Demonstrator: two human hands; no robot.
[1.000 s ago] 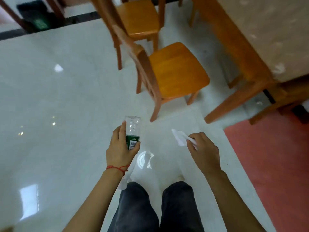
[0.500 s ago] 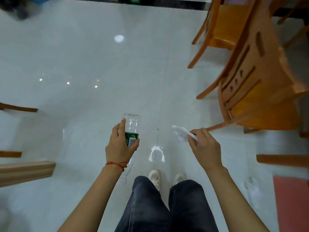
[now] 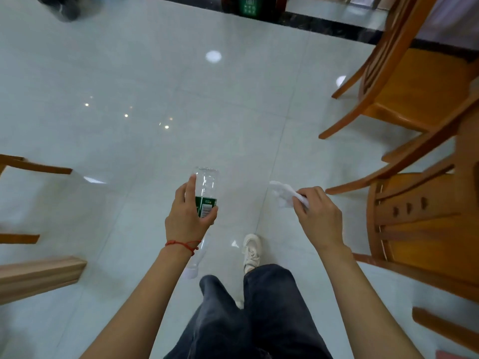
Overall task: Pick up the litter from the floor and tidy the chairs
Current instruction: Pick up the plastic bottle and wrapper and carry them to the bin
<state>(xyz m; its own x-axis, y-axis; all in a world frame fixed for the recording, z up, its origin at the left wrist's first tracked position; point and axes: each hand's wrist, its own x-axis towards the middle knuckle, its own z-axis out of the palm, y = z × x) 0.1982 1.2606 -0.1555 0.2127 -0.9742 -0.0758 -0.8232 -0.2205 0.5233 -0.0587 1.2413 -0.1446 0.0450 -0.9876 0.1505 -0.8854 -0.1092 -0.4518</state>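
Empty plastic bottle (image 3: 204, 187), gripped by the left hand (image 3: 188, 216); beside it, the right hand (image 3: 317, 218) pinched a crumpled tissue (image 3: 283, 194).

Dining hall or canteen.
Orange-brown slatted wooden chairs (image 3: 414, 104) stand on a glossy white tiled floor (image 3: 155, 99).

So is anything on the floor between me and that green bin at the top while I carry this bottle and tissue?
Nothing visible: bare floor leads to the green bin; chairs stand off right.
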